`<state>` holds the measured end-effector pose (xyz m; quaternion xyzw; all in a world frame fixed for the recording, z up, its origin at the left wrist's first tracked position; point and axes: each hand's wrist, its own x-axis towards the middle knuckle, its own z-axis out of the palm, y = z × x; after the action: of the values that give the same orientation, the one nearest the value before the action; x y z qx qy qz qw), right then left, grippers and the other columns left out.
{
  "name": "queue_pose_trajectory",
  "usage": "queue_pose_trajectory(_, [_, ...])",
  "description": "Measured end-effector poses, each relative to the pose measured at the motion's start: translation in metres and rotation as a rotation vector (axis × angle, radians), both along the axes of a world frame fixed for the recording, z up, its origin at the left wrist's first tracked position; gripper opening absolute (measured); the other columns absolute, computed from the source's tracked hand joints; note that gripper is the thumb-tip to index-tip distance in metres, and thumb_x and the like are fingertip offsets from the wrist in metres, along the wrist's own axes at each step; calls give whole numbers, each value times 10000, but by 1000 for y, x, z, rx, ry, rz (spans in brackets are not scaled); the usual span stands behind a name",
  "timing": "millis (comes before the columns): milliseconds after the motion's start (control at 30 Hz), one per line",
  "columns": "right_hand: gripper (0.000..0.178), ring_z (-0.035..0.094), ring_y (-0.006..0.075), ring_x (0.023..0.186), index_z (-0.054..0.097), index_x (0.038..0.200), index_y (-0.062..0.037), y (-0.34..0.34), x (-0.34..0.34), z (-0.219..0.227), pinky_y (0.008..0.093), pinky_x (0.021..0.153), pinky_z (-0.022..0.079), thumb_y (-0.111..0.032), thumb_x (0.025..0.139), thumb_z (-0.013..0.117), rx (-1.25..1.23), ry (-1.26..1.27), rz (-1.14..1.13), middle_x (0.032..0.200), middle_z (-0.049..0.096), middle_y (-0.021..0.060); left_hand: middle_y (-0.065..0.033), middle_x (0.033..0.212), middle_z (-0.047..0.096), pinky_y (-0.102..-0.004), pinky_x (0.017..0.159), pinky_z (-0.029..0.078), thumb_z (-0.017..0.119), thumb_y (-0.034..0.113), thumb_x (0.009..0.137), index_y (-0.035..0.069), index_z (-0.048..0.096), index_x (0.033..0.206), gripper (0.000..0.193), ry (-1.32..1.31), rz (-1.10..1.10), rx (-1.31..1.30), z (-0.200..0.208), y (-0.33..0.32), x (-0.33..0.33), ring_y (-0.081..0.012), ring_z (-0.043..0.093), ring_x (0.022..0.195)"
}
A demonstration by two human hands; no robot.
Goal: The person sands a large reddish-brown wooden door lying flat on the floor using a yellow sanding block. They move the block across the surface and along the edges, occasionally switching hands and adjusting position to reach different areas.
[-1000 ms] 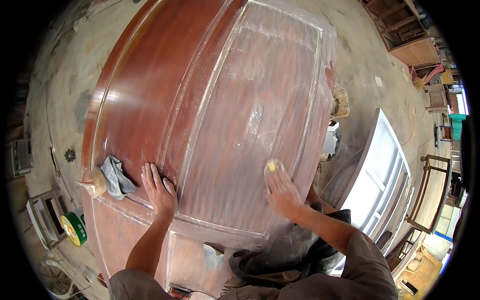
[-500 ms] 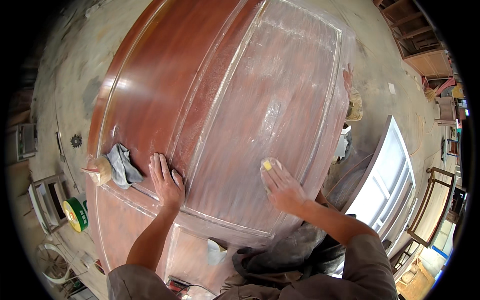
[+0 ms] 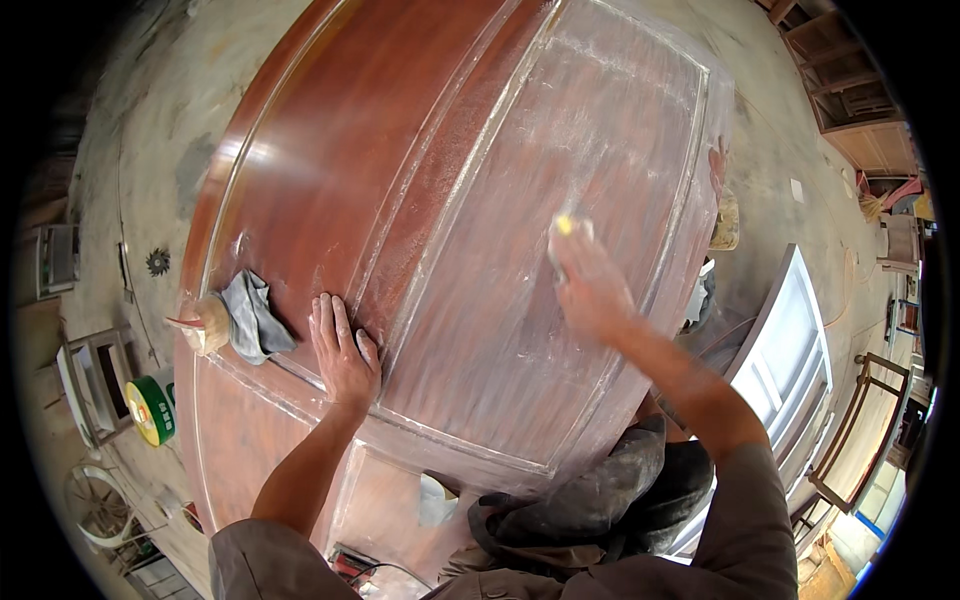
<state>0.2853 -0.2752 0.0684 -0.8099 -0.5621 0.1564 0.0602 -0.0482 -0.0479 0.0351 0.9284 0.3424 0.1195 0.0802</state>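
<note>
A large reddish-brown wooden door panel (image 3: pixel 500 330) with raised moulding lies in front of me, its right part coated in pale dust. My left hand (image 3: pixel 346 352) rests flat on its lower middle, fingers stretched out, holding nothing. Farther up the dusty field, my right hand (image 3: pixel 590 275) is pressed palm down and smeared by motion. Something yellow (image 3: pixel 565 225) shows at its fingertips. A thin grey edge shows beside these fingers; what lies under them is hidden. Left of my left hand, a crumpled grey cloth (image 3: pixel 256 318) lies beside a brush-like tool (image 3: pixel 205 325) with a pale, rounded body.
A curled pale sheet (image 3: pixel 437 500) lies on the lower panel. At the left stand a green-and-white bucket (image 3: pixel 150 410) and a toothed black disc (image 3: pixel 158 262) on the floor. To the right are a white panelled door (image 3: pixel 775 345), a wooden frame (image 3: pixel 858 430) and shelving (image 3: pixel 845 85).
My right hand has slid up and slightly right across the dusty panel. The left hand stays flat at the same place on the wood. The whole view has shifted a little.
</note>
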Motion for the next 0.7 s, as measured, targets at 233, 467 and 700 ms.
queue_pose_trajectory(233, [646,275,428,1569,326,1574,102,15,-40,-10,499,1316,195,-217,1032,475,91,-76,80,1653,339,280,-255,1643,350,-567,1277,243,482,115,1004,-28,339,1606,635,0,10,-25,2,-3,-3,-448,309,1540])
queue_pose_trajectory(467, [658,299,432,1556,356,1568,83,67,75,-17,503,1305,224,-181,993,535,186,-119,-46,1649,336,299,-277,1636,344,-572,1280,242,539,112,950,-52,343,1590,689,-16,-13,-40,3,-3,13,-446,293,1550])
queue_pose_trajectory(700, [666,372,437,1520,388,1537,117,30,-69,-10,507,1277,297,-174,968,577,199,35,249,1615,403,290,-270,1630,355,-571,1281,244,557,104,939,-51,354,1583,693,5,15,-38,7,-1,3,-449,302,1545])
